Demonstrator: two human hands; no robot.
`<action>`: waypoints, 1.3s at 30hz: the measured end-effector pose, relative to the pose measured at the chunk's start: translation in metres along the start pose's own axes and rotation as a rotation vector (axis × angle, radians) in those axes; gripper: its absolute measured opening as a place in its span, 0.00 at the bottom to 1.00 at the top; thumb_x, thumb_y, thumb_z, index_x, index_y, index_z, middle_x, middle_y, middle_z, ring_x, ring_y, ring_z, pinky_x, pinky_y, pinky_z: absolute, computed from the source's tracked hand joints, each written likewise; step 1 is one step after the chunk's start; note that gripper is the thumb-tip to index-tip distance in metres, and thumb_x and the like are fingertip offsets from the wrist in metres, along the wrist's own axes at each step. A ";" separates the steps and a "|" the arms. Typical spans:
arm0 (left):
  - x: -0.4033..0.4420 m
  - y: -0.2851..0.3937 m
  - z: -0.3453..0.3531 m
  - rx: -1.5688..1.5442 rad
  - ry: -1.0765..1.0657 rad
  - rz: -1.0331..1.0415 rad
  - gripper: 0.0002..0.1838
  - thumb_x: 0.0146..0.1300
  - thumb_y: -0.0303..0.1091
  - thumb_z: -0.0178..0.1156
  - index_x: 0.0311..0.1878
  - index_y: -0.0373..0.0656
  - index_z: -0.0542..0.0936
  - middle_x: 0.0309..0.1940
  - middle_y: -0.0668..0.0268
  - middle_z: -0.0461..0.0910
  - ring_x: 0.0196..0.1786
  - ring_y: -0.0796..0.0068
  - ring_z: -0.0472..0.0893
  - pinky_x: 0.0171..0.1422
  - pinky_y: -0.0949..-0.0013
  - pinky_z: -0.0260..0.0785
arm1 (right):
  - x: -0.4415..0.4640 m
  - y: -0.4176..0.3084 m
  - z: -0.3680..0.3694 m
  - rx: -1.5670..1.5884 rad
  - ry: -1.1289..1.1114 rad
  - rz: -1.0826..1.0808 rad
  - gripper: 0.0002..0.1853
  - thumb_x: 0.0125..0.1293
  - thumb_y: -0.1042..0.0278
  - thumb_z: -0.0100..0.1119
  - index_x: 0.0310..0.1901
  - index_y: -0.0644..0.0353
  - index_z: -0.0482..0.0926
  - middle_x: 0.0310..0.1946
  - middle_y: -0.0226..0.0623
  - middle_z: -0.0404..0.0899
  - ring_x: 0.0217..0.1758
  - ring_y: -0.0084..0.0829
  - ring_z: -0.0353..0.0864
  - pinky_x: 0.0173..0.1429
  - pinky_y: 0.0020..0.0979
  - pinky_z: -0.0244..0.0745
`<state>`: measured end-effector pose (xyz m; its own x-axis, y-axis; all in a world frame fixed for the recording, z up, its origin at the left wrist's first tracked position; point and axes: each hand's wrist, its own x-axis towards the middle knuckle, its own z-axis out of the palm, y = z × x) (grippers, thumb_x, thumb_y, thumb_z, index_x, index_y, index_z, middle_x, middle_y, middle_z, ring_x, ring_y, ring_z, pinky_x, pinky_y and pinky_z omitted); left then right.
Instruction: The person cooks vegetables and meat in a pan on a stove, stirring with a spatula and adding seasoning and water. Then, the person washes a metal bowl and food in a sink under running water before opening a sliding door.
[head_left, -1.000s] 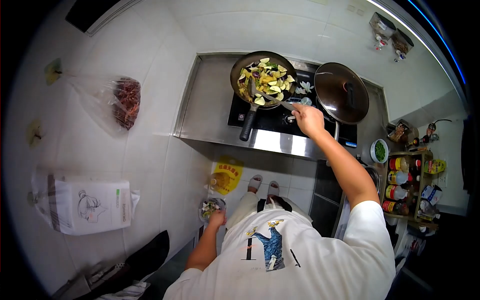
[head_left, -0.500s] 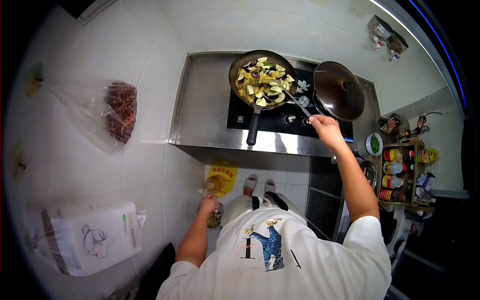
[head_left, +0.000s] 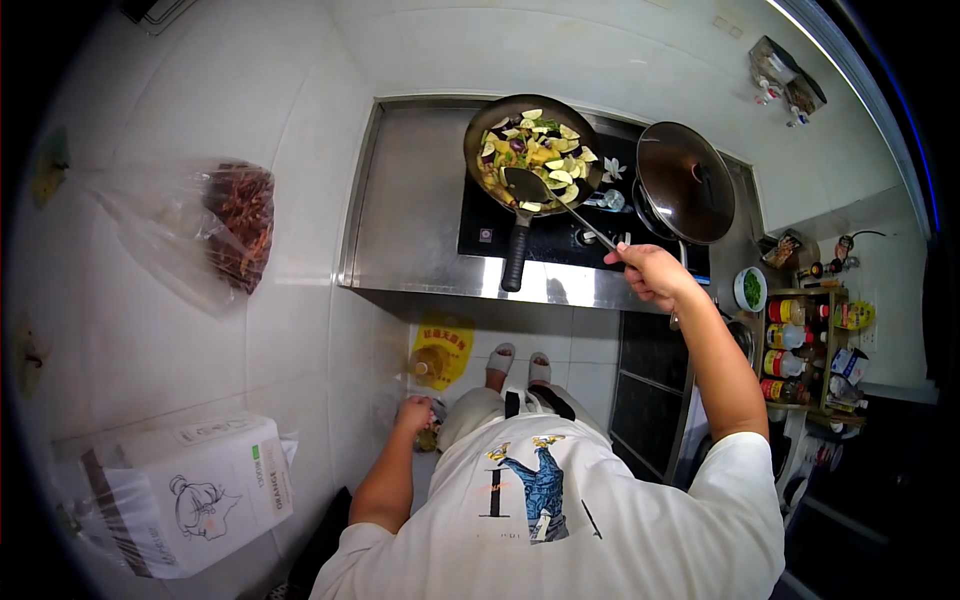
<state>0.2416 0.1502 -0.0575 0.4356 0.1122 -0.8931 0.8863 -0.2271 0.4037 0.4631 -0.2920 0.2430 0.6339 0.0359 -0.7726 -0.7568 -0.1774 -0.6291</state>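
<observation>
My right hand [head_left: 655, 274] is closed round the handle of a cooking spatula [head_left: 526, 186]. The spatula's dark blade rests over the near side of the food in a wok [head_left: 474, 158]. Cut eggplant pieces [head_left: 558, 166] with pale flesh and dark skin lie in the wok among green and yellowish bits. The wok's black handle [head_left: 515, 256] points toward me, untouched by either hand. Low by my left side, my left hand [head_left: 414, 412] is closed; whether anything is in it is hidden. A clear plastic item sits just below that hand.
A lidded pan [head_left: 685, 183] stands right of the wok on the stove. Farther right are a bowl of chopped greens [head_left: 749, 289] and a rack of sauce bottles [head_left: 788, 336]. A bag of dried red chilies [head_left: 240, 225] hangs on the left wall. A yellow bag [head_left: 443, 345] lies on the floor.
The spatula blade has moved from the right side of the wok to its near left side, now face-on. My right hand has shifted slightly down and turned. My left hand has barely moved.
</observation>
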 end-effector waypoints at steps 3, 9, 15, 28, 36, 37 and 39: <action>-0.005 0.003 0.005 -0.082 0.023 -0.024 0.14 0.65 0.43 0.54 0.36 0.40 0.75 0.21 0.65 0.75 0.17 0.76 0.72 0.20 0.71 0.66 | 0.003 -0.007 -0.003 -0.026 -0.014 0.014 0.19 0.72 0.53 0.42 0.46 0.62 0.73 0.15 0.20 0.55 0.16 0.15 0.47 0.19 0.20 0.45; -0.010 -0.006 0.017 -0.081 0.048 -0.027 0.13 0.65 0.42 0.54 0.35 0.40 0.75 0.20 0.65 0.75 0.16 0.76 0.72 0.18 0.72 0.65 | 0.009 -0.017 -0.010 -0.048 -0.103 0.053 0.20 0.73 0.53 0.40 0.46 0.61 0.74 0.16 0.19 0.56 0.18 0.16 0.48 0.21 0.21 0.43; -0.018 -0.019 0.028 -0.148 0.047 -0.043 0.13 0.64 0.42 0.55 0.35 0.41 0.75 0.20 0.66 0.75 0.16 0.76 0.72 0.18 0.73 0.65 | 0.043 -0.004 -0.032 0.164 -0.309 0.123 0.21 0.73 0.52 0.37 0.48 0.63 0.72 0.15 0.19 0.54 0.13 0.14 0.46 0.16 0.17 0.43; -0.068 -0.032 0.092 -0.289 0.173 -0.043 0.12 0.64 0.43 0.55 0.34 0.44 0.75 0.19 0.68 0.73 0.16 0.77 0.71 0.19 0.72 0.65 | 0.083 0.008 -0.039 0.338 -0.514 0.125 0.19 0.74 0.56 0.35 0.47 0.63 0.71 0.13 0.19 0.54 0.12 0.13 0.49 0.14 0.15 0.46; -0.110 -0.090 0.133 -0.430 0.233 -0.146 0.11 0.63 0.41 0.56 0.37 0.43 0.76 0.21 0.68 0.74 0.17 0.78 0.71 0.21 0.72 0.67 | 0.090 0.014 -0.035 0.343 -0.555 0.062 0.19 0.74 0.55 0.36 0.48 0.62 0.71 0.15 0.19 0.54 0.13 0.12 0.49 0.14 0.15 0.46; -0.120 -0.096 0.137 -0.421 0.250 -0.169 0.11 0.63 0.41 0.56 0.37 0.42 0.76 0.21 0.68 0.74 0.18 0.78 0.71 0.21 0.72 0.67 | 0.090 0.014 -0.035 0.352 -0.567 0.061 0.18 0.74 0.55 0.37 0.48 0.62 0.71 0.15 0.19 0.54 0.13 0.12 0.49 0.14 0.15 0.45; -0.130 -0.112 0.142 -0.424 0.270 -0.192 0.12 0.63 0.41 0.56 0.38 0.42 0.76 0.21 0.67 0.74 0.18 0.77 0.71 0.21 0.72 0.68 | 0.084 0.011 -0.032 0.360 -0.557 0.063 0.18 0.74 0.56 0.37 0.48 0.62 0.71 0.15 0.19 0.53 0.13 0.13 0.49 0.14 0.15 0.45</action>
<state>0.0630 0.0242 -0.0149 0.2349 0.3709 -0.8985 0.9153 0.2268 0.3329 0.5127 -0.3223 0.1738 0.4822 0.5560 -0.6770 -0.8572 0.1402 -0.4955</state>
